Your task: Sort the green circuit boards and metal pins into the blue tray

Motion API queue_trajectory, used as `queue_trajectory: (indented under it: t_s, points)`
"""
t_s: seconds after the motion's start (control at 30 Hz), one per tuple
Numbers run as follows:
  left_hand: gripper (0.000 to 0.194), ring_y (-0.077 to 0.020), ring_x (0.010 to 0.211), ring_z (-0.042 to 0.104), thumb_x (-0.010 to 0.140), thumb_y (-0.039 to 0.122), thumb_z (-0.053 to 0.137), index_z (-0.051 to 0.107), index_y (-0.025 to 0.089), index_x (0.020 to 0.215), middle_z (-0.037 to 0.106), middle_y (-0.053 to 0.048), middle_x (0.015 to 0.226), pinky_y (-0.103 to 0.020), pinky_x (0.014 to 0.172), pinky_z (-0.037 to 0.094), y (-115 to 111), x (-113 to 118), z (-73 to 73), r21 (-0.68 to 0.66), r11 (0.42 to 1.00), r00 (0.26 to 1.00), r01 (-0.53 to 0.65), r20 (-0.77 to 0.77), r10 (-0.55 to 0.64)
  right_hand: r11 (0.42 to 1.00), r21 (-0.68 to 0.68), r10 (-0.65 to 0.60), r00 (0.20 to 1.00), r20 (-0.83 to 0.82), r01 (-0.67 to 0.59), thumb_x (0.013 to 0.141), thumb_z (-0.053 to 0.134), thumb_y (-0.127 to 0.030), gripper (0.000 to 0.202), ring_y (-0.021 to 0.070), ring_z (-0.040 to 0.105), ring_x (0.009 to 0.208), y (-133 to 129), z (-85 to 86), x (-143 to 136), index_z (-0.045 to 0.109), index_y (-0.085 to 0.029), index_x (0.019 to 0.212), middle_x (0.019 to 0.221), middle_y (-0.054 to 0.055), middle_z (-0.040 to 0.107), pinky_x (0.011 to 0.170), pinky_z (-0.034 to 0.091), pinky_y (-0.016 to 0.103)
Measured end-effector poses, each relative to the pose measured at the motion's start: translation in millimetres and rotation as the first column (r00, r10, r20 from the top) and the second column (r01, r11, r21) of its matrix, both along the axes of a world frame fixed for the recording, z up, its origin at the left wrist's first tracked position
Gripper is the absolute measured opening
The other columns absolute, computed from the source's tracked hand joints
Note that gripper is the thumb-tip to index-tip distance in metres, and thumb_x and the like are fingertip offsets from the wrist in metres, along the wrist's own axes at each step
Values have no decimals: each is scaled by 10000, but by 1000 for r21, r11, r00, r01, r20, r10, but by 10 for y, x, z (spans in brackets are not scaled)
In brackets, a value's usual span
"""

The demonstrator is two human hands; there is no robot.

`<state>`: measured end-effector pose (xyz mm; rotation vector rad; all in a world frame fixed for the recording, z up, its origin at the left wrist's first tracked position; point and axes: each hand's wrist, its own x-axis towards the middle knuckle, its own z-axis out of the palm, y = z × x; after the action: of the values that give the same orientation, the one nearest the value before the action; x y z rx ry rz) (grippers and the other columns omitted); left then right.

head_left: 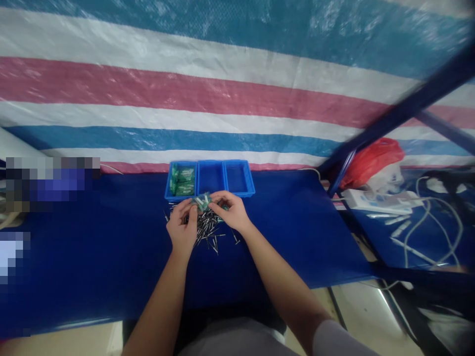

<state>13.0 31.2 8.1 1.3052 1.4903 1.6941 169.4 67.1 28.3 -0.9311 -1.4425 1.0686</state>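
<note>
Between my two hands, above a heap of thin metal rivets [208, 227], is a small clear green plastic bag [202, 201] with pale pieces inside. My left hand [183, 222] pinches its left side between thumb and fingers. On the other side, my right hand [230, 210] grips the bag with thumb and fingertips. A bit of green also shows under the right fingers; I cannot tell what it is. Just beyond the hands stands a blue three-compartment tray [224, 197]. Several filled green bags [184, 182] lie in its left compartment; the middle and right ones hold nothing visible.
A blue cover lies over the table [92, 262]. Behind it hangs a striped plastic sheet [185, 94]. At right are a dark blue metal frame [401, 116], a red plastic bag [374, 160], a white power strip [378, 199] and looping white cables [460, 227].
</note>
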Motion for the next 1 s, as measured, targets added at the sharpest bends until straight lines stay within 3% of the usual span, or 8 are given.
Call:
queue_trajectory:
  t_s: [0.17, 0.27, 0.4, 0.47, 0.67, 0.87, 1.0]
  points:
    - [313, -152, 741, 728, 862, 407, 670, 690, 170, 1066, 747, -48, 932, -306, 774, 596, -6, -7, 17, -4, 1000, 999, 4, -43, -4, 999, 4, -36, 999, 21, 36, 831, 733, -373, 157, 132, 610, 661, 6, 44, 19, 736, -219, 865, 829, 33, 720, 612, 496, 283]
    - [219, -163, 886, 705, 873, 367, 656, 725, 198, 993, 727, -46, 967, -314, 829, 576, -2, -29, 55, 92, 996, 979, 11, -205, 8, 996, 76, -41, 998, 49, 37, 829, 737, -360, 127, 130, 586, 691, 22, 50, 46, 756, -241, 869, 879, 40, 684, 618, 486, 284]
    - [175, -137, 865, 650, 857, 327, 679, 753, 227, 980, 669, -45, 991, -287, 796, 552, -1, -40, 97, 182, 982, 928, -46, -357, 109, 997, 41, -66, 998, 23, 65, 823, 743, -368, 138, 111, 498, 585, 24, 45, 51, 765, -240, 871, 663, -14, 586, 575, 449, 271]
    - [179, -124, 809, 645, 858, 312, 679, 753, 234, 1001, 674, -32, 945, -279, 780, 547, -8, -33, 90, 185, 981, 928, -61, -351, 124, 999, -29, -36, 999, -29, 35, 820, 744, -388, 172, 104, 495, 546, 14, 45, 40, 758, -226, 875, 607, -27, 588, 552, 438, 262]
    - [180, -149, 840, 702, 889, 269, 626, 735, 221, 1024, 742, -26, 937, -305, 839, 559, -41, -34, 23, 176, 984, 966, 0, -254, 45, 990, -138, 16, 992, -129, -34, 866, 672, -490, 294, 127, 629, 645, -2, 66, 27, 769, -213, 886, 742, 28, 725, 598, 493, 259]
    - [219, -170, 913, 708, 927, 320, 559, 726, 189, 979, 738, -61, 1019, -307, 812, 579, -42, -53, 1, 160, 987, 989, 30, -147, -6, 998, -67, -18, 995, -96, 12, 791, 766, -422, 219, 144, 651, 702, 8, 51, 13, 754, -203, 777, 822, 44, 748, 631, 515, 278]
    - [189, -171, 936, 711, 882, 315, 634, 719, 189, 995, 741, -57, 1002, -320, 872, 575, -17, -35, -33, 129, 991, 986, -23, -163, 44, 1000, -5, -16, 998, -63, 16, 771, 790, -322, 140, 138, 651, 702, 8, 24, 5, 743, -203, 827, 861, 48, 742, 619, 508, 273]
